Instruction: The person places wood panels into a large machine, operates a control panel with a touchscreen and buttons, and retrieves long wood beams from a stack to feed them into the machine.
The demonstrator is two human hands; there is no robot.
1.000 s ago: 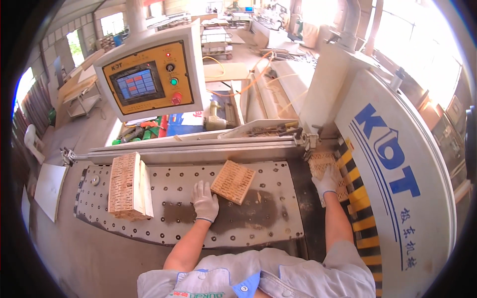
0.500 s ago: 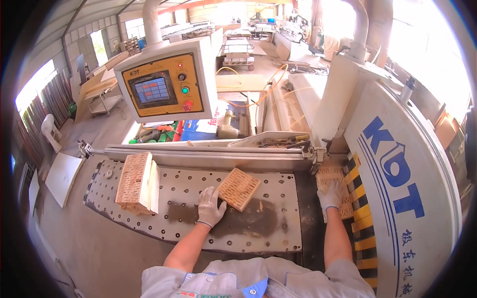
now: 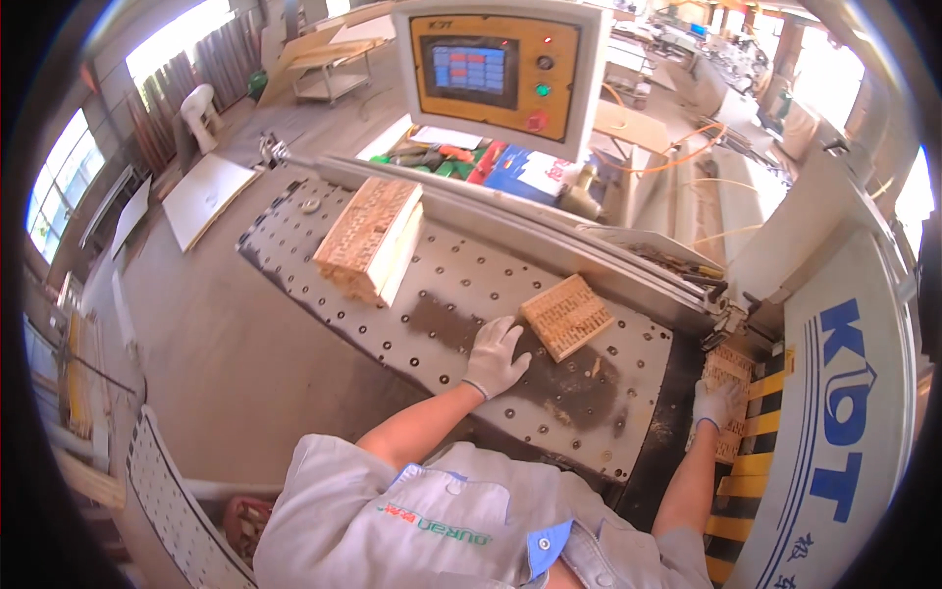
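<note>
The gloved left hand [image 3: 494,355] rests open on the perforated metal counter [image 3: 446,294] beside a slatted wooden block [image 3: 566,316], while the right hand [image 3: 717,404] grips another slatted block [image 3: 728,378].

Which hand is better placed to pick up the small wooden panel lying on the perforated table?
Probably the left. The left hand rests on the perforated table right beside the small wooden panel. The right hand is farther off and already holds another wooden piece at the machine's edge.

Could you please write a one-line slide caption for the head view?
Gloved left hand rests on perforated table beside a small slatted wood block; gloved right hand holds another block at the machine.
</note>
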